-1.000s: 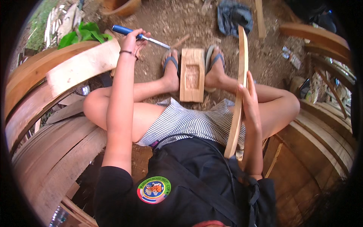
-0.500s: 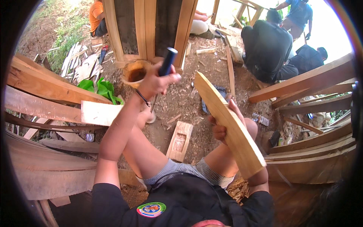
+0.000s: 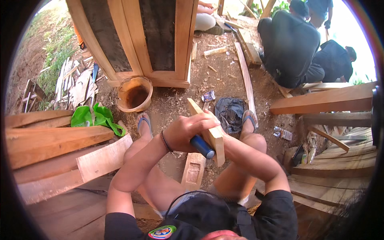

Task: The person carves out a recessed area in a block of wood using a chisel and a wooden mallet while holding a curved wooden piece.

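Observation:
Out in front of me, my left hand [image 3: 182, 134] is closed round a chisel [image 3: 203, 147] with a dark blue, metal-capped handle. The cap points back toward me, and the blade is hidden. Fingers of that hand lie against a pale wooden paddle-like board [image 3: 208, 130]. My right hand [image 3: 226, 138] grips the board from its right side, its fingers mostly hidden behind the wood. Below them, between my legs, a wooden block [image 3: 194, 171] with a rectangular hollow cut in it rests on the ground.
A brown basin [image 3: 136, 96] stands by a wooden cabinet [image 3: 168, 82]. Planks [image 3: 52, 144] line my left, beams [image 3: 332, 100] my right. A green bag [image 3: 102, 118] and a black plastic bag [image 3: 230, 114] lie about. Several people [image 3: 290, 48] are at the far right.
My left hand with the chisel has come down and right to the board. The board has moved left and turned more edge-on. My hands, apart before, are now together.

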`<state>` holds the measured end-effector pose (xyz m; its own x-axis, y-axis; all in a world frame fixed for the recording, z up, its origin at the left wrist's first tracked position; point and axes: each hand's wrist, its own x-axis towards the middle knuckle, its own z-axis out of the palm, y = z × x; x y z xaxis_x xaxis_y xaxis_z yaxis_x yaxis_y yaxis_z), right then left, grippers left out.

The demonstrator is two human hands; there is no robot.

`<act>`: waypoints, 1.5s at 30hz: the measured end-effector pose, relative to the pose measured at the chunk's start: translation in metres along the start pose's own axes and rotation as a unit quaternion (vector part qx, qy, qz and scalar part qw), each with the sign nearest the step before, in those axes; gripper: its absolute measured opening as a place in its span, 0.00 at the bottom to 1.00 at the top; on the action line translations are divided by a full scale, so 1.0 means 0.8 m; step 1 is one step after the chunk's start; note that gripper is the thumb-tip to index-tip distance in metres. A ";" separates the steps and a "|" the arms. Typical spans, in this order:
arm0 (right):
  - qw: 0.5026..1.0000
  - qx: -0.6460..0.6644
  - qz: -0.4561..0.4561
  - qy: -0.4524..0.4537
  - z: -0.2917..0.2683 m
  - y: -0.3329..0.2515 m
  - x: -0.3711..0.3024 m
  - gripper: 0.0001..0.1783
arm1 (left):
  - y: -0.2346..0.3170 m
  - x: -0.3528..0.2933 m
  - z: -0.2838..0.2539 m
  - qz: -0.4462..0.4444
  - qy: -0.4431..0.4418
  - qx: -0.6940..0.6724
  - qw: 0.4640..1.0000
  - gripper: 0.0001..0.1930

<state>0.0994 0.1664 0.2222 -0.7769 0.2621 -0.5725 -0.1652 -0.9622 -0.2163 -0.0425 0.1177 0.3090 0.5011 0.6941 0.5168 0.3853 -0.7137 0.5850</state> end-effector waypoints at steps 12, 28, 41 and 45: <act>0.675 -0.593 -0.408 0.162 0.067 -0.063 -0.090 0.39 | -0.116 0.041 -0.014 -0.271 0.377 -0.067 0.883 0.20; 0.538 -0.723 -0.385 0.198 -0.079 -0.126 -0.010 0.20 | -0.151 0.014 0.067 -0.311 -0.034 0.101 0.944 0.18; 0.464 -0.793 -0.339 0.203 -0.044 -0.136 -0.027 0.16 | -0.155 0.024 0.041 -0.329 -0.093 0.092 0.935 0.13; 0.458 -0.796 -0.361 0.163 -0.015 -0.127 -0.050 0.17 | -0.132 0.024 0.032 -0.316 -0.062 0.050 0.945 0.13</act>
<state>0.1548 0.2541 0.2575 -0.6949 0.7157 0.0705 0.5459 0.5887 -0.5962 -0.0536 0.2041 0.2414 0.2318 0.9728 0.0028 0.7057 -0.1701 0.6878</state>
